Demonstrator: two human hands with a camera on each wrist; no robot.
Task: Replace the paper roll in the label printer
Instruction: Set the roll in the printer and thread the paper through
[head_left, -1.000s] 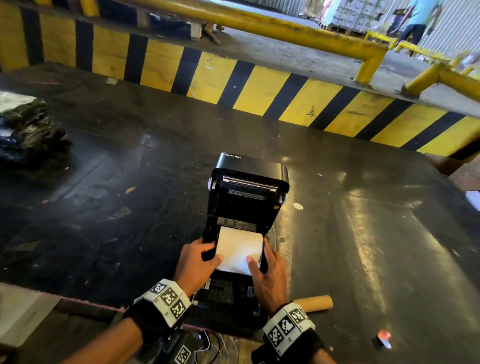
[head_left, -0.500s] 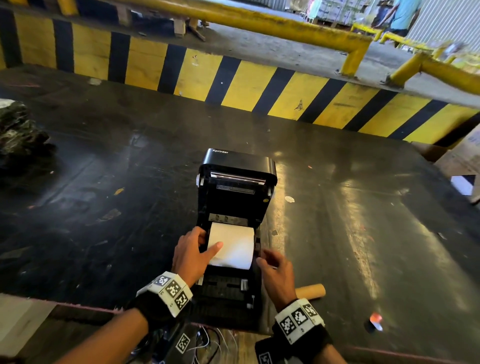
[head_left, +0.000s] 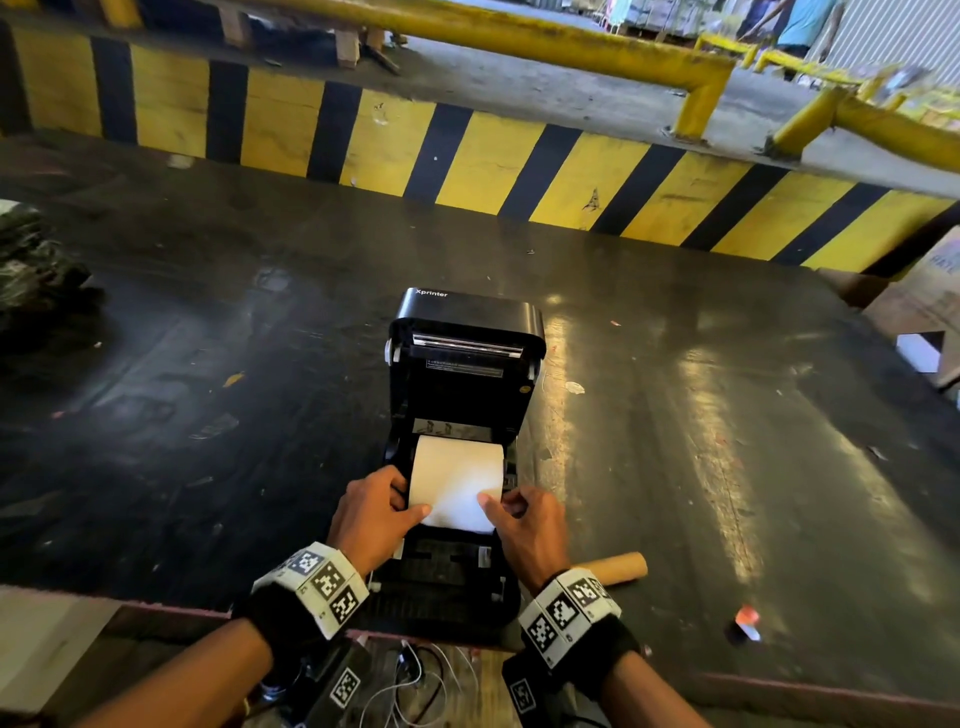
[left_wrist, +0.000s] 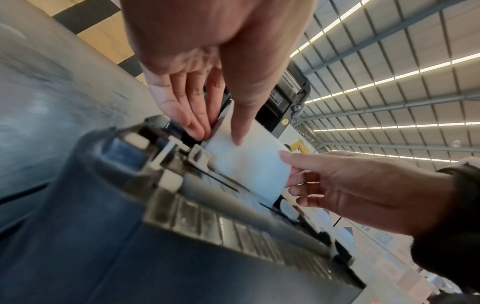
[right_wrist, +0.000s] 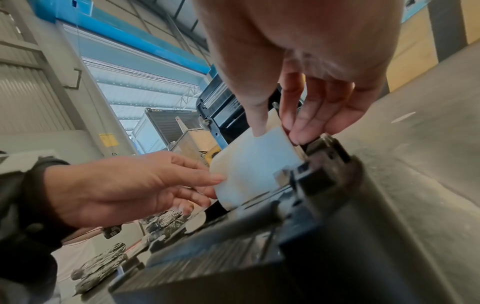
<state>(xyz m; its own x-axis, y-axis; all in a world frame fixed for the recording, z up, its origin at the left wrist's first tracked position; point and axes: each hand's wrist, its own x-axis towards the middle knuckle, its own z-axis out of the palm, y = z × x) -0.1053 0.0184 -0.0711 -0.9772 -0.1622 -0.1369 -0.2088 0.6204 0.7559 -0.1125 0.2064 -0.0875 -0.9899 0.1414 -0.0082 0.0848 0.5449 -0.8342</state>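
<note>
White label paper roll (head_left: 457, 480) sits in the open black Xprinter label printer (head_left: 467, 364) at the near edge of a dark counter (head_left: 727, 415). The left hand (head_left: 371, 514) and right hand (head_left: 524, 525) each pinch a near corner of its loose sheet; a cardboard core (head_left: 615, 566) lies just right.

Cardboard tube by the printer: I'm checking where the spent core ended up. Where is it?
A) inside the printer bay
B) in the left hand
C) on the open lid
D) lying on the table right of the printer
D: the cardboard tube lies on the table, just right of the printer, behind the right hand.
</note>
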